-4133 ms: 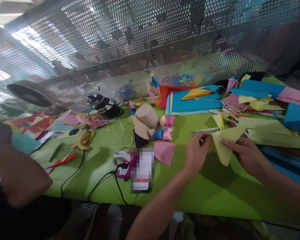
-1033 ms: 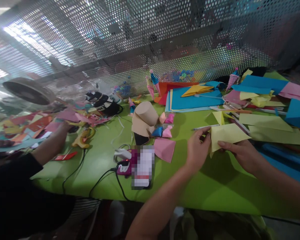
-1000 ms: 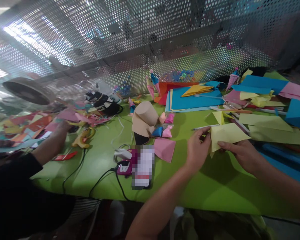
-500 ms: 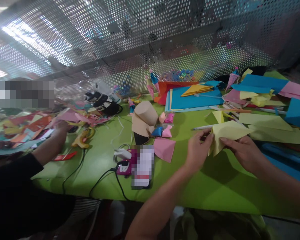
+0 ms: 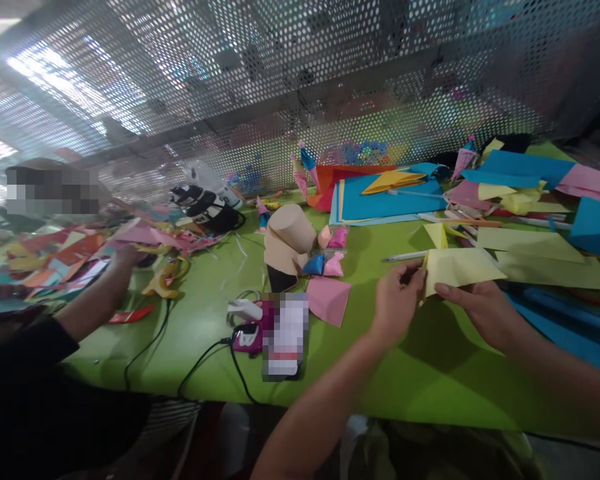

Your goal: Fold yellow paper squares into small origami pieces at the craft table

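Above the green table, both my hands hold a pale yellow sheet of paper [image 5: 465,265]. My left hand [image 5: 399,297] pinches its left edge, where the paper is folded. My right hand [image 5: 480,305] grips the lower right part, thumb on top and fingers underneath. Just beyond the sheet lie a pen [image 5: 405,256] and a small folded yellow paper piece [image 5: 436,235]. Left of my hands, a pink paper square [image 5: 329,300] rests on the table, with small folded blue and pink pieces behind it. The fingers under the sheet are partly hidden.
A roll of beige material [image 5: 293,230] stands mid-table. Nearer are a phone [image 5: 286,337] and a purple charger [image 5: 250,337] with cables. Blue paper sheets [image 5: 365,200] lie at the back before a perforated metal screen [image 5: 300,87]. At left, a co-worker's arm [image 5: 97,293] reaches over paper scraps and a yellow glue gun [image 5: 167,277].
The yellow paper, which stood up in a pointed, folded shape, now lies flatter with its broad face toward me. My right hand has shifted slightly; my left stays almost still.
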`<move>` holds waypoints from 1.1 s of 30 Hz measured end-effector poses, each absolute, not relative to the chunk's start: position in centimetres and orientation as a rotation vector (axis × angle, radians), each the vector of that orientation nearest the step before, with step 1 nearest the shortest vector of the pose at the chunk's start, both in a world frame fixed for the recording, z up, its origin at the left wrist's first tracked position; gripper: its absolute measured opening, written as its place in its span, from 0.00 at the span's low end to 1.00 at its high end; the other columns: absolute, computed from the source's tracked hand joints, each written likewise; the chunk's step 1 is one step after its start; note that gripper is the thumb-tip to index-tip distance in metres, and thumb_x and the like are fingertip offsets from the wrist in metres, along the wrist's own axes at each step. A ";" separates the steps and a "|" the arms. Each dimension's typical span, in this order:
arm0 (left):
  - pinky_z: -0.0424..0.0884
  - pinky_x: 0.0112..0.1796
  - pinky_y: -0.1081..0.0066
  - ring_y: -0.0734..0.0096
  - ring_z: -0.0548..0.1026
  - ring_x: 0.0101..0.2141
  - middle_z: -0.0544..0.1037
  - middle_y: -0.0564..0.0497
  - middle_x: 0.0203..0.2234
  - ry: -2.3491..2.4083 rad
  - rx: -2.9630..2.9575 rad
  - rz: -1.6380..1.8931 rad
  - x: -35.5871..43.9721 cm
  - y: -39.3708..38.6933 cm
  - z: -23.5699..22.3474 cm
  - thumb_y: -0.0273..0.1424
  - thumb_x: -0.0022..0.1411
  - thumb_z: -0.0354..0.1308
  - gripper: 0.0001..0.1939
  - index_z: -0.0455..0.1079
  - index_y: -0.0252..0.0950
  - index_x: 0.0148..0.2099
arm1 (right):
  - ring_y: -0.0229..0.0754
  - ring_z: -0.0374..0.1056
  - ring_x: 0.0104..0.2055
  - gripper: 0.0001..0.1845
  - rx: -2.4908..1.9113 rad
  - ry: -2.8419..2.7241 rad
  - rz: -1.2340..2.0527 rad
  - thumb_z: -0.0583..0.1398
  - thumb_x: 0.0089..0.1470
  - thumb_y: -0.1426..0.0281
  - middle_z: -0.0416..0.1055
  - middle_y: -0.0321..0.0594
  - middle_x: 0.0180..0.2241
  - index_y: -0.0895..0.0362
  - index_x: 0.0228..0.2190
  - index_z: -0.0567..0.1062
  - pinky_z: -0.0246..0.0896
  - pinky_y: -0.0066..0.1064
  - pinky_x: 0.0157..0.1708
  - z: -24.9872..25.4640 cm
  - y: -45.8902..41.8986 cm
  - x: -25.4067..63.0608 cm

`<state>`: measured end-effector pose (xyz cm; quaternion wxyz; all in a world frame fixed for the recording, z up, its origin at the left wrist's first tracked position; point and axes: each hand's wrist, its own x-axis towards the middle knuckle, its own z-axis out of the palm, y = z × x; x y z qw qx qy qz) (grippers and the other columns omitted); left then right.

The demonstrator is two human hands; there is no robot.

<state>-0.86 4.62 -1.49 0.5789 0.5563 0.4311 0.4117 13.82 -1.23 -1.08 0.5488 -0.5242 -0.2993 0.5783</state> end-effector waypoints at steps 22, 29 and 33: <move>0.73 0.37 0.74 0.72 0.76 0.36 0.84 0.46 0.40 1.046 1.331 1.055 -1.3 4.5 -1.6 0.24 0.67 0.61 0.16 0.81 0.35 0.55 | 0.51 0.73 0.35 0.19 -1.651 -1.365 0.768 0.64 0.58 0.49 0.79 0.43 0.30 0.51 0.28 0.80 0.63 0.40 0.34 -1.6 -1.7 14.5; 0.72 0.37 0.74 0.72 0.76 0.34 0.83 0.48 0.36 1.060 1.361 1.027 -1.2 4.7 -1.5 0.21 0.63 0.62 0.17 0.81 0.34 0.53 | 0.45 0.70 0.31 0.23 -1.434 -1.052 1.147 0.68 0.55 0.46 0.79 0.40 0.30 0.52 0.37 0.84 0.67 0.37 0.29 -1.3 -1.2 14.9; 0.74 0.39 0.73 0.70 0.78 0.36 0.86 0.46 0.41 1.039 1.346 1.029 -1.0 4.5 -1.3 0.19 0.63 0.61 0.16 0.82 0.33 0.51 | 0.46 0.72 0.32 0.24 -1.352 -0.909 1.320 0.77 0.42 0.51 0.82 0.43 0.32 0.55 0.34 0.85 0.71 0.37 0.32 -1.0 -0.9 14.5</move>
